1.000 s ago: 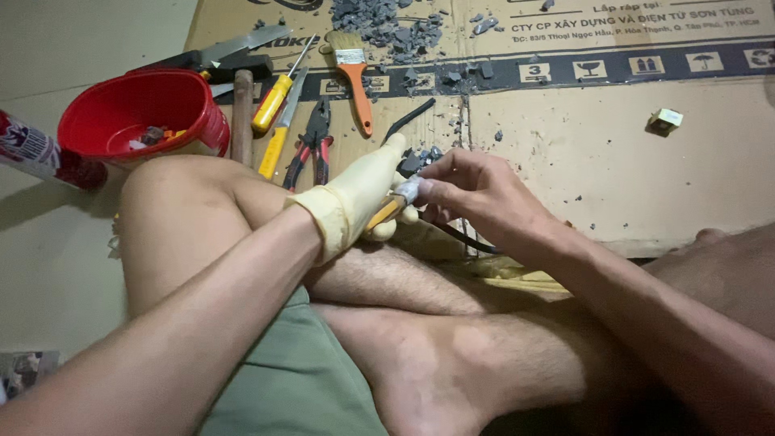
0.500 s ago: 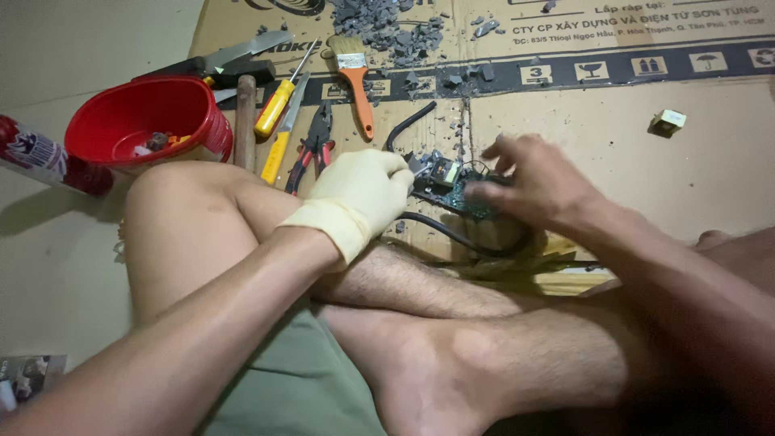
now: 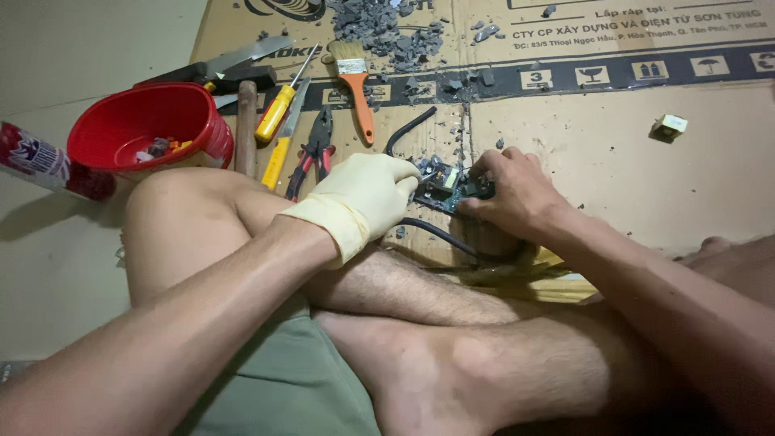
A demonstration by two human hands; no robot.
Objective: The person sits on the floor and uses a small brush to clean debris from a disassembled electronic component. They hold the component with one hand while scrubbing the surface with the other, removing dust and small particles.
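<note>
Since the earlier frames both hands have dropped from above the knee onto the cardboard (image 3: 630, 169) on the floor. Gloved left hand (image 3: 367, 194) clamps the left edge of a small circuit board (image 3: 442, 187); bare right hand (image 3: 513, 190) grips its right edge, fingers curled over. Board sits just past the shins, a black cable (image 3: 440, 234) trailing from it. At 10 o'clock of the board: red bowl (image 3: 149, 129), yellow screwdrivers (image 3: 274, 113), pliers (image 3: 316, 149), orange brush (image 3: 358, 85). Grey rubble (image 3: 383, 24) at 12. Cardboard carries a dark printed band with white square symbols along its top edge. Small white-green block (image 3: 670, 125) at 2. Red-and-white labelled can (image 3: 40, 161) lies at far left.
</note>
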